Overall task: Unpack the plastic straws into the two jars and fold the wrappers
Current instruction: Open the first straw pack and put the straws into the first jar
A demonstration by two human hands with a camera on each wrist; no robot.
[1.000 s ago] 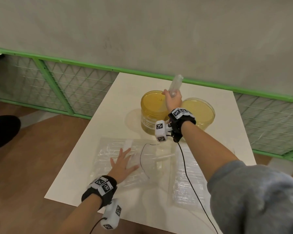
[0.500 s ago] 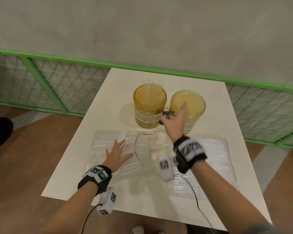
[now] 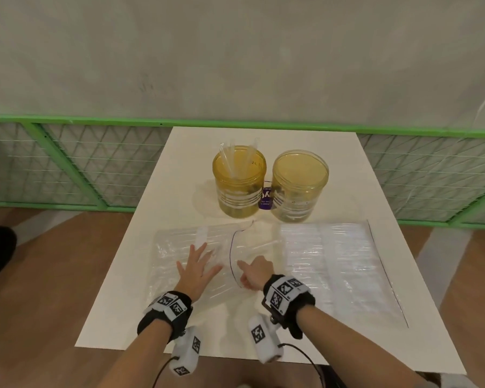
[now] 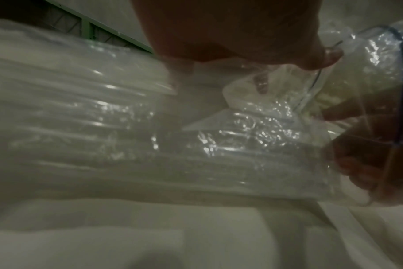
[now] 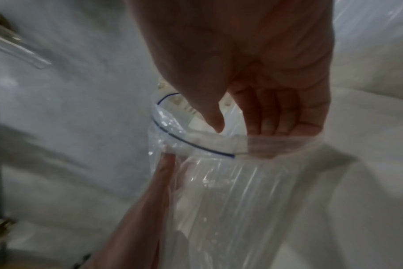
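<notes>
Two yellow-tinted jars stand at the back of the white table (image 3: 179, 169). The left jar (image 3: 239, 189) holds a few clear straws (image 3: 230, 159); the right jar (image 3: 299, 191) looks empty. A clear straw bag (image 3: 177, 245) with a blue-lined mouth (image 3: 231, 247) lies in front. My left hand (image 3: 198, 267) presses flat on it with fingers spread. At the mouth is my right hand (image 3: 254, 273), its fingertips (image 5: 268, 125) dipped inside the rim and its thumb apart from them. I see nothing pinched between them. Straws (image 4: 81, 102) lie packed inside the bag.
A second clear bag of straws (image 3: 333, 256) lies flat on the right half of the table. A small purple label (image 3: 266, 198) shows between the jars. A green mesh fence (image 3: 67, 163) runs behind the table, with wooden floor to the left.
My right hand let go of a bundle of straws in the left jar and came back down to the bag's mouth. The left hand stayed flat on the bag.
</notes>
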